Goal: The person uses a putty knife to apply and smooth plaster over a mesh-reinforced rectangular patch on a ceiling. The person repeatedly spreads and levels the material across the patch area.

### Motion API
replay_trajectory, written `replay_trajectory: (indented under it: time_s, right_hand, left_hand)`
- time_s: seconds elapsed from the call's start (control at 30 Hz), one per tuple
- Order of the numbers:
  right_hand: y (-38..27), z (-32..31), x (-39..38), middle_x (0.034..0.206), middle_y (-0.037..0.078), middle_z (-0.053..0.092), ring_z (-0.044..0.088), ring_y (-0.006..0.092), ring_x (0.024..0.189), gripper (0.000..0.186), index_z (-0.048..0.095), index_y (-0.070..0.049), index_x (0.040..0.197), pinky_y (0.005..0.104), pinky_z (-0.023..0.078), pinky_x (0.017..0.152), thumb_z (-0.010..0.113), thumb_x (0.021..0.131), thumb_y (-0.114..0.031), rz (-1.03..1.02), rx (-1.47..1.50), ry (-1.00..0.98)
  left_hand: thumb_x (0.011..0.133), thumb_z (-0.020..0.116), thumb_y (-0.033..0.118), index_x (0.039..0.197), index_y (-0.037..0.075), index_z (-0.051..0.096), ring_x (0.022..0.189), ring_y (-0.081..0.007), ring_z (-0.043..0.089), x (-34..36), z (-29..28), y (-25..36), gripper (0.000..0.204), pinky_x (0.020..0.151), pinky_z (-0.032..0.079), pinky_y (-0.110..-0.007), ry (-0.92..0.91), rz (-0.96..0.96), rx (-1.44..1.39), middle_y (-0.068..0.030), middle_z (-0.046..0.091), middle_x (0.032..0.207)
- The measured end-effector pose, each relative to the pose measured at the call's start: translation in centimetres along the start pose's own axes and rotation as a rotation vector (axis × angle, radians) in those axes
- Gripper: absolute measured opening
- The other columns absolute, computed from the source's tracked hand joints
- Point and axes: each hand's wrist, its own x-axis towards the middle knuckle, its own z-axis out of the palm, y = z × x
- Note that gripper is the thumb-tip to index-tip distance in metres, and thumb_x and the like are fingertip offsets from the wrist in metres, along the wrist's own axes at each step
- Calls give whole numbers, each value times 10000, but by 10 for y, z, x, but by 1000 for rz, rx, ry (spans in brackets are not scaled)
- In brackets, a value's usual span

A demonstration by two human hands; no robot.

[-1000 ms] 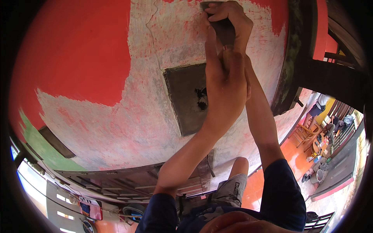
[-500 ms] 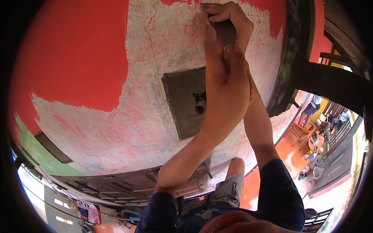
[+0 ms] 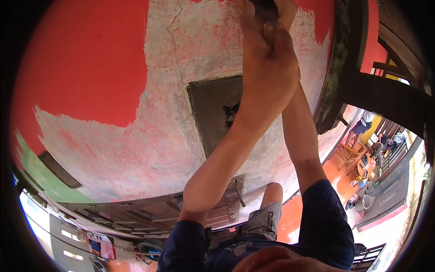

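High on the wall in front of me, both hands are closed around a scraper with a dark, flat blade. My left hand is wrapped round its handle, whose pale end shows between thumb and fingers. Beyond it, my right hand grips the tool's right side, its wrist behind my left hand. The fingertips and blade edge run past the top of the picture. Around them the wall is patchy grey-white with red streaks, bordered by solid red paint.
A dark rectangular panel with a black blotch is set in the wall below my hands. Right of it stands a dark wooden post. Slatted dark woodwork runs low. Farther right are a wooden chair, a bucket and a person.
Both hands have moved up the wall with the scraper, so the fingertips have left the top of the picture. My arms are straighter.
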Motion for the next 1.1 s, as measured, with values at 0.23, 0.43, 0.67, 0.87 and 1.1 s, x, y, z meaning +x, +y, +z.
replay_trajectory:
  time_s: [0.23,0.43,0.67,0.87,1.1]
  right_hand:
    - [-4,-9,-1,757,91,561,547,161,650,172,538,26,824,273,456,595,701,818,-28,142,144,-100]
    - [1,-8,2,788,96,569,526,158,624,206,551,9,856,270,439,588,743,782,-6,-39,-82,-124]
    - [-2,-4,6,823,100,577,539,166,664,212,559,3,870,277,448,615,749,778,-14,-14,-108,-129]
    - [-3,-1,13,854,105,584,550,172,698,218,566,-1,883,284,456,639,755,775,-21,8,-116,-138]
    - [-9,-2,14,889,109,593,562,180,737,227,574,-7,897,291,465,667,761,771,-29,28,-131,-156]
  left_hand:
    - [964,489,107,1241,57,390,487,-69,449,-21,13,22,298,372,286,-227,45,-156,-201,-50,520,920]
    - [982,480,128,1501,97,244,467,-63,449,-9,9,16,572,345,269,-220,31,-188,-204,-55,568,925]
    - [963,478,112,1487,66,292,504,-66,471,-18,7,26,557,357,283,-220,31,-160,-108,-58,549,909]
    - [944,451,84,1424,93,362,581,-64,488,15,12,32,489,418,335,-225,-73,-104,-151,-45,498,947]
    - [939,455,83,1276,68,420,556,-66,465,-19,6,38,339,399,304,-229,19,-213,-164,-39,497,933]
